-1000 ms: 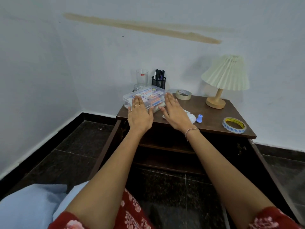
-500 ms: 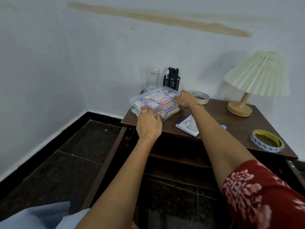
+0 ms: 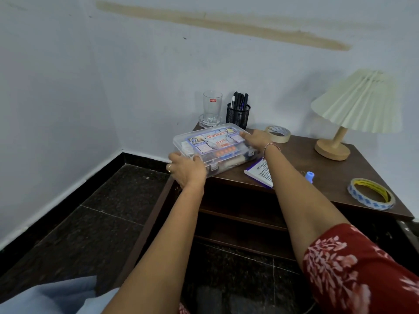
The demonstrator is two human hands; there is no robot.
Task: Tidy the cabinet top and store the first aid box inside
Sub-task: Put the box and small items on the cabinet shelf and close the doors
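Now left hand (image 3: 187, 169) and right hand (image 3: 256, 138) hold first aid box (image 3: 215, 147).

Behind the first aid box (image 3: 215, 150), passage is blocked by glass (image 3: 212, 107) and mesh pen holder (image 3: 238, 115). Bare cabinet top (image 3: 303, 159) is noted between masking tape roll (image 3: 278, 133) and lamp (image 3: 335, 146); open shelves (image 3: 242, 215) below.
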